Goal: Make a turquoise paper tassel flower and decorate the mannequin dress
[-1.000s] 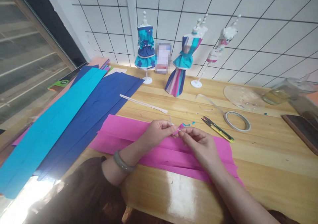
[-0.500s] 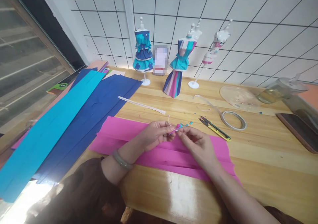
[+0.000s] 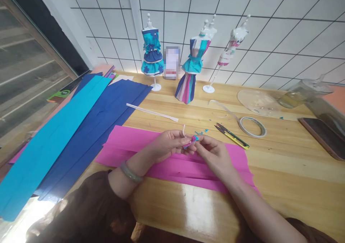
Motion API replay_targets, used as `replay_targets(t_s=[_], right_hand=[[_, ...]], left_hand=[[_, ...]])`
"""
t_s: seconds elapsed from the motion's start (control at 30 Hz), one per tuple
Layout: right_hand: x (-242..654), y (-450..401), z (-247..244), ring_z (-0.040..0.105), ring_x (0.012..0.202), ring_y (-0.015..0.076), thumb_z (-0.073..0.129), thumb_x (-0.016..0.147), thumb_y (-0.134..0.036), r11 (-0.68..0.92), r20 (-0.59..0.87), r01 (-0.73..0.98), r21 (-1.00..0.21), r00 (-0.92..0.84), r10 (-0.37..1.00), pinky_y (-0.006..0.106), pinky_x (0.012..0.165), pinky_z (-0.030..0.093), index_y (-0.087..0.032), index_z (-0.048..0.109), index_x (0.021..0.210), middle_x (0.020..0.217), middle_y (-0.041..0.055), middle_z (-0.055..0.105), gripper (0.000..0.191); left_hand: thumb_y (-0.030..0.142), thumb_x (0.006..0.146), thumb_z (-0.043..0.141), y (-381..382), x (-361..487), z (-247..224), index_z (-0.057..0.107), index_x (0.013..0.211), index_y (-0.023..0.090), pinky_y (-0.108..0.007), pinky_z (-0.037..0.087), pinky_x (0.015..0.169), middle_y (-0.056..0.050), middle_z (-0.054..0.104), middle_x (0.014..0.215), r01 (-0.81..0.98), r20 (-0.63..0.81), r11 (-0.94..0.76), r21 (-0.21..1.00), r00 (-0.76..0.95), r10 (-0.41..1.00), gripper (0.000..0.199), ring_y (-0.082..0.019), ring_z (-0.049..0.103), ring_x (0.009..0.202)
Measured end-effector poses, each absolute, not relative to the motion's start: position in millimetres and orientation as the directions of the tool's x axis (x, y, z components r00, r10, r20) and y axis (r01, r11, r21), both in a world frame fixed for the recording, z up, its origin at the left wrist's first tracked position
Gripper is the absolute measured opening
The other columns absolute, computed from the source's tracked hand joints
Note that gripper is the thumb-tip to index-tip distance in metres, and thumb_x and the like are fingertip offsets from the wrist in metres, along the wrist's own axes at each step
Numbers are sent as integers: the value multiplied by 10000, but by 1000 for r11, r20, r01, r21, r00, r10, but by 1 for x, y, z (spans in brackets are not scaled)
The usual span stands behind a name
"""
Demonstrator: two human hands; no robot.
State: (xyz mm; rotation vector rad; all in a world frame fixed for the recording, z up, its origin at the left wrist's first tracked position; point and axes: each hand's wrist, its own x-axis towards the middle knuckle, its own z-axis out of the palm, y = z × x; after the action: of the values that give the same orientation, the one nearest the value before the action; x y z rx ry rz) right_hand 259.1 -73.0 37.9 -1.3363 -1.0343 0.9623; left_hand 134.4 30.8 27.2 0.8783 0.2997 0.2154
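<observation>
Between my two hands is a small folded piece of pink and blue crepe paper point(image 3: 192, 141). My left hand point(image 3: 172, 142) pinches its left side between thumb and fingers, and a thin pale strip point(image 3: 183, 129) sticks up beside those fingers. On the other side, my right hand point(image 3: 215, 153) grips the blue end with thumb and forefinger. Both hands are above a wide pink crepe paper sheet point(image 3: 151, 164) lying on the table. Tiny blue scraps point(image 3: 202, 132) lie just beyond my fingers. Thread snips point(image 3: 232, 136) with yellow and black handles rest right of them.
A tape roll point(image 3: 252, 127), a clear plastic lid point(image 3: 253, 101) and a dark phone point(image 3: 322, 137) lie to the right. Small dressed mannequins point(image 3: 152, 52) stand along the tiled wall. Blue crepe sheets point(image 3: 88, 128) cover the left side. A pale strip point(image 3: 152, 112) lies ahead.
The small paper piece has turned between my fingers, showing more of its pink and blue faces. Both hands keep their pinch. The whole view has shifted slightly.
</observation>
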Motion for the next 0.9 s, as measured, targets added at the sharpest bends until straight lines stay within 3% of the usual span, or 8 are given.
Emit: replay_targets(t_s=[0.17,0.23,0.33,0.43,0.5,0.6,0.73,0.9], right_hand=[[265,-74,37,541,636,130,578,775,-336,-55,1,118,-991,424,906,273,641,445,-171,627,920,723,14,614,225],[266,-75,39,543,656,131,562,788,-341,-75,20,170,-983,497,867,279,651,448,-177,618,982,786,26,626,260],[266,-75,41,568,821,167,536,812,-352,-61,83,271,-961,492,867,311,747,447,-192,629,978,916,56,628,249],[264,-74,39,543,956,200,597,772,-343,26,212,410,-912,414,885,337,816,435,-207,649,940,988,72,600,223],[262,-73,37,533,981,209,649,731,-320,79,288,483,-872,376,881,346,841,429,-212,657,924,996,76,590,221],[262,-73,36,543,980,208,655,725,-319,77,281,464,-882,388,878,343,835,436,-215,645,958,1016,76,602,255],[267,-73,39,585,940,201,511,824,-397,-58,66,245,-968,469,881,338,836,438,-203,656,937,958,63,662,267],[271,-70,35,613,877,207,558,778,-443,-120,-60,151,-981,353,934,335,838,435,-193,684,863,890,50,691,292]], left_hand=[[293,712,663,31,137,27,642,813,98,-277,453,726,-73,677,758,-64,-182,492,868,882,435,220,-137,623,715],[302,720,647,30,137,26,646,839,101,-290,464,753,-74,685,777,-49,-152,341,939,829,537,234,-147,629,738],[297,765,583,26,137,25,660,866,134,-285,465,780,-65,692,863,11,13,-33,999,769,639,207,-168,631,817],[226,801,516,21,135,25,669,871,185,-253,456,767,-28,691,886,64,243,-453,889,772,587,173,-154,626,827],[176,796,506,19,135,25,659,870,196,-240,453,748,-17,691,870,65,339,-612,788,784,520,171,-143,626,802],[153,793,505,19,135,24,638,858,190,-226,455,715,-12,687,844,81,381,-667,740,767,516,152,-130,627,769],[166,811,497,20,136,24,608,831,184,-204,454,697,-3,677,809,83,434,-679,730,712,553,114,-109,624,745],[196,801,520,17,135,25,536,890,183,-203,477,700,-8,662,838,56,407,-654,755,742,533,91,-111,630,786]])
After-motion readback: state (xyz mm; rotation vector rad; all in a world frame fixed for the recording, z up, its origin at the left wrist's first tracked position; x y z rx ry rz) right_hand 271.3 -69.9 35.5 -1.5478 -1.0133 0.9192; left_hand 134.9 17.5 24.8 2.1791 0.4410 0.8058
